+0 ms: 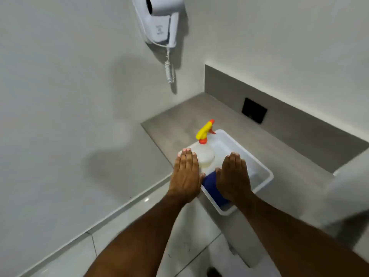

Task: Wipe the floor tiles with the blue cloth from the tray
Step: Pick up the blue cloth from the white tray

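A white plastic tray [263, 172] sits on a grey counter. In its near end lies a folded blue cloth [211, 185], partly hidden under my right hand. A white spray bottle [205, 154] with a yellow and orange trigger stands in the tray's far left corner. My left hand [186, 174] is flat, palm down, fingers together, over the tray's left rim beside the bottle. My right hand [233, 176] is flat, palm down, above the tray and the cloth. Neither hand grips anything. Glossy pale floor tiles [127, 234] lie below at the left.
The grey counter [289, 156] runs to the right, with a black wall plate [254, 110] on its backsplash. A white wall-mounted hair dryer [159, 21] with a coiled cord hangs above. A white wall fills the left. A pale blurred object [347, 192] is at the right edge.
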The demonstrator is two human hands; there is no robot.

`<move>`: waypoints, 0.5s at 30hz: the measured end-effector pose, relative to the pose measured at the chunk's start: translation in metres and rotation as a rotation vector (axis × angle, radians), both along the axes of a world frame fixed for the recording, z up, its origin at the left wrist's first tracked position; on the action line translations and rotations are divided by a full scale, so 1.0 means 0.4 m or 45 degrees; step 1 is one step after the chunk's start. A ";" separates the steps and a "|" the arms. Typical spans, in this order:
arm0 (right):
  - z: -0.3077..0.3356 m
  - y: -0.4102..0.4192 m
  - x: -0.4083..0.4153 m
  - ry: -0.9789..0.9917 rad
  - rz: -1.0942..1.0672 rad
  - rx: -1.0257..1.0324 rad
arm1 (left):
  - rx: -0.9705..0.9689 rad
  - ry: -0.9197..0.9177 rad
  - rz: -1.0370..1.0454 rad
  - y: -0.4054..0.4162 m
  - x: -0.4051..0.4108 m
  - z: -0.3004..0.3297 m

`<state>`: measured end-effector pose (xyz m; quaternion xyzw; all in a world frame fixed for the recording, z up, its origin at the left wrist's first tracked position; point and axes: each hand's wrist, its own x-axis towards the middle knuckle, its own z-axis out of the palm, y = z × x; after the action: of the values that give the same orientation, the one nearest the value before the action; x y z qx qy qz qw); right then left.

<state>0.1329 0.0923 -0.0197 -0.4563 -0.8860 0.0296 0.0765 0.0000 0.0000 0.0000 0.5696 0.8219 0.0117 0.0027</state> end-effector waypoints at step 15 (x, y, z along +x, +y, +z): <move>-0.055 0.116 0.017 -0.143 -0.005 -0.897 | -0.391 -0.275 -0.001 0.149 0.017 -0.069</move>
<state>0.1399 0.1387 -0.0416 -0.4575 -0.8233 0.3079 -0.1342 0.0068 0.0596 -0.0274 0.5583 0.8086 -0.0528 0.1778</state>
